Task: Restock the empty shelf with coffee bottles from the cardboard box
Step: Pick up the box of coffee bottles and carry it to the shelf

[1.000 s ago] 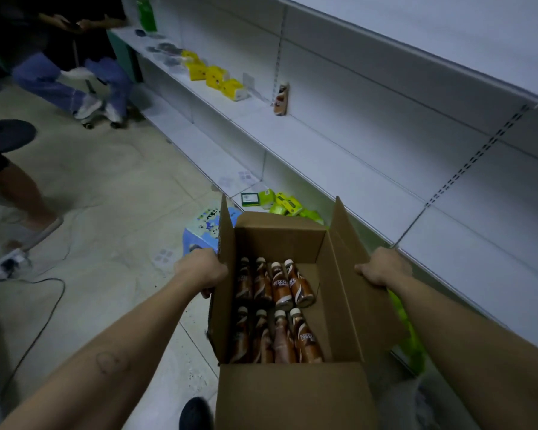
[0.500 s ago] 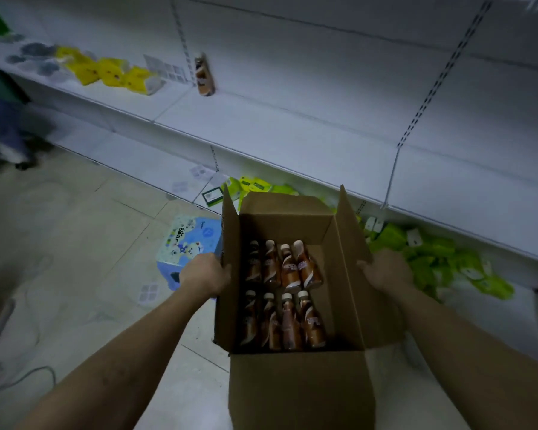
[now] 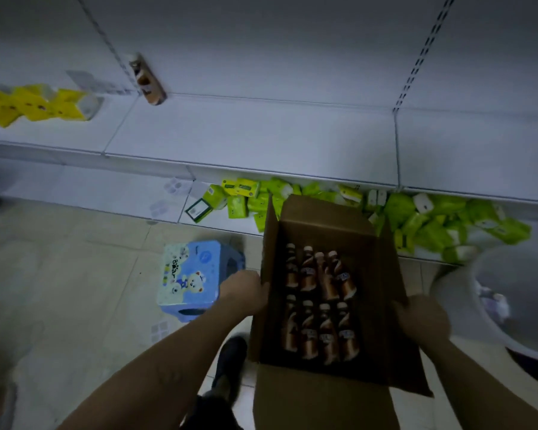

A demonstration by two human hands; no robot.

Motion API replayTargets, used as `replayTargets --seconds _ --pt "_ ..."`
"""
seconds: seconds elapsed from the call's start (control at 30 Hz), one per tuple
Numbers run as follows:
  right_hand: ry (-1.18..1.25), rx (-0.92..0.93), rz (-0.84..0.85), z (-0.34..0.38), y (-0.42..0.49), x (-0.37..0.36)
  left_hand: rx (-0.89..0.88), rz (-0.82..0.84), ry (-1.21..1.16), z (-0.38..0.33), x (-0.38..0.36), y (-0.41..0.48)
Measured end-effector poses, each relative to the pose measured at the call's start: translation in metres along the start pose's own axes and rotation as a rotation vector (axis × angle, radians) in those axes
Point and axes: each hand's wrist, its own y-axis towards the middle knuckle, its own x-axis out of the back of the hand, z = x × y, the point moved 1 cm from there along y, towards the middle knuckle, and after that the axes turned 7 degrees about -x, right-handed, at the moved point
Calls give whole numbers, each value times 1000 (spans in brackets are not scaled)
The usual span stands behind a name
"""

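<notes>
1. Coffee bottles (image 3: 319,302): eight, brown, pale caps, two rows of four inside the open cardboard box (image 3: 323,220).
2. Left hand (image 3: 246,293) and right hand (image 3: 420,318) have fingers clamped on its side flaps, near the white shelf (image 3: 246,131).

Dim shop aisle from above: a white shelving unit (image 3: 292,167) stands along a pale tiled floor (image 3: 59,274).
Light is low and bluish. Dark slotted uprights (image 3: 421,57) run up the white back panel (image 3: 261,41). Yellow packs (image 3: 35,105) lie on the upper board (image 3: 261,135) at far left, and green packs (image 3: 432,225) crowd the bottom board (image 3: 106,193) at right. A blue stool (image 3: 187,274) printed with bears stands on the floor near the unit. A white bucket (image 3: 516,274) sits at the right edge.
</notes>
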Motion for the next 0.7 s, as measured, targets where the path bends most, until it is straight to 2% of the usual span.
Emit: replayTargets --seconds 0.3,0.53,0.7 --pt "173 -458 -106 10 -100 -39 -475 -23 103 29 11 58" --pt "381 -734 -221 -10 -196 -64 -811 2 252 -12 39 42" --pt "499 -877 -284 -38 -258 -98 -907 80 336 -51 30 15"
